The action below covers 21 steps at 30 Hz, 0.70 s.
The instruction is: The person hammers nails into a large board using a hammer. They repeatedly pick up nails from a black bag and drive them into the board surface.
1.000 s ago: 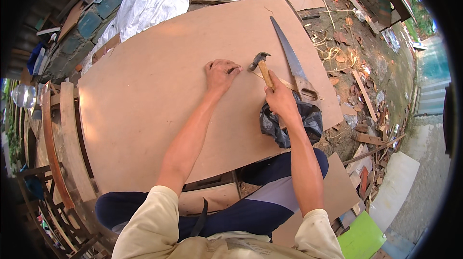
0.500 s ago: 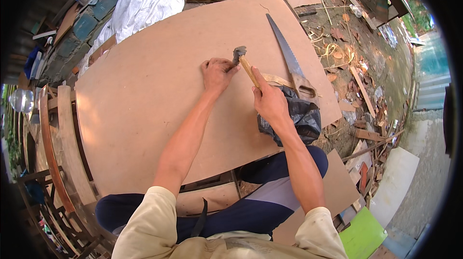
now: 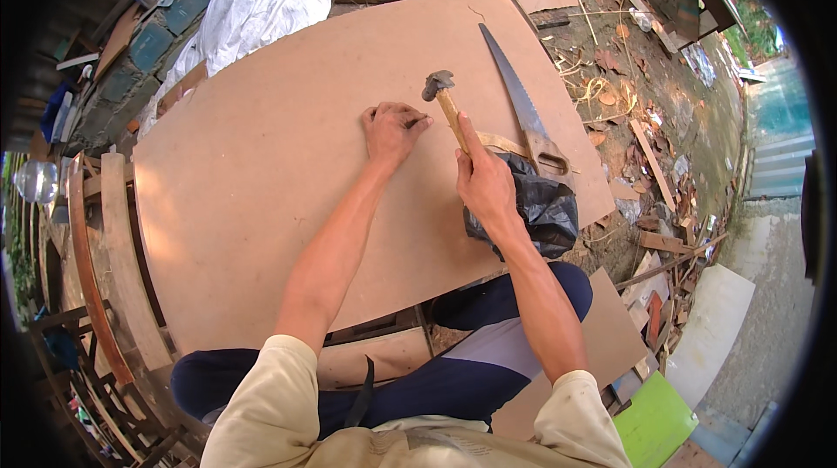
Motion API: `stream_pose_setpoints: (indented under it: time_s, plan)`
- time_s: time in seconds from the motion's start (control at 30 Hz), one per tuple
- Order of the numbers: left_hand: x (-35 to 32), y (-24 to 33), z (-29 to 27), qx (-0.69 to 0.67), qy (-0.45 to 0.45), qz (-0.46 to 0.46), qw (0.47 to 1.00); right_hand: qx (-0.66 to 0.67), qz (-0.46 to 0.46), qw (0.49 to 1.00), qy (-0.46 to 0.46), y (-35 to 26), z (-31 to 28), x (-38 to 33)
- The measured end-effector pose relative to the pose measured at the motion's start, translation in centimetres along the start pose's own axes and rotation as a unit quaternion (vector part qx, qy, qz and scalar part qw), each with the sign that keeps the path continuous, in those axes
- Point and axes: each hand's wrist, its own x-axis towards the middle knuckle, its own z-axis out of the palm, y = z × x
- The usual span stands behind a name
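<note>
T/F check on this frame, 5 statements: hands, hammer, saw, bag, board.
1. The right hand grips a wooden-handled hammer. True.
2. The left hand holds the handsaw. False: the saw lies on the board, untouched; the left hand presses its fingertips on the board near the hammer head.
3. The black plastic bag sits at the board's right edge, by the right wrist. True.
4. The hammer head rests flat on the brown board. False: it looks raised just above the surface.
5. A white sheet covers the board's centre. False: it lies beyond the far left corner.
</note>
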Motion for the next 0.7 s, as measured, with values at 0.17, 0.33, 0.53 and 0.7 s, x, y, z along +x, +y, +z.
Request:
stream_pose_setpoints:
  time_s: [0.17, 0.33, 0.53, 0.7]
  plan:
    - [0.0, -0.2, 0.2, 0.014, 0.012, -0.002, 1.000, -0.032, 0.030, 0.998, -0.054, 0.0, 0.3, 0.0]
    - [-0.1, -0.2, 0.3, 0.011, 0.022, 0.007, 1.000, -0.018, 0.004, 1.000, -0.021, 0.3, 0.9, -0.4]
    - [-0.1, -0.3, 0.6, 0.015, 0.037, 0.015, 0.999, -0.023, 0.025, 0.999, -0.029, 0.4, 0.7, -0.6]
    - [0.0, -0.3, 0.6, 0.034, 0.025, 0.005, 0.999, -0.037, 0.047, 0.995, -0.074, 0.8, 1.0, -0.5]
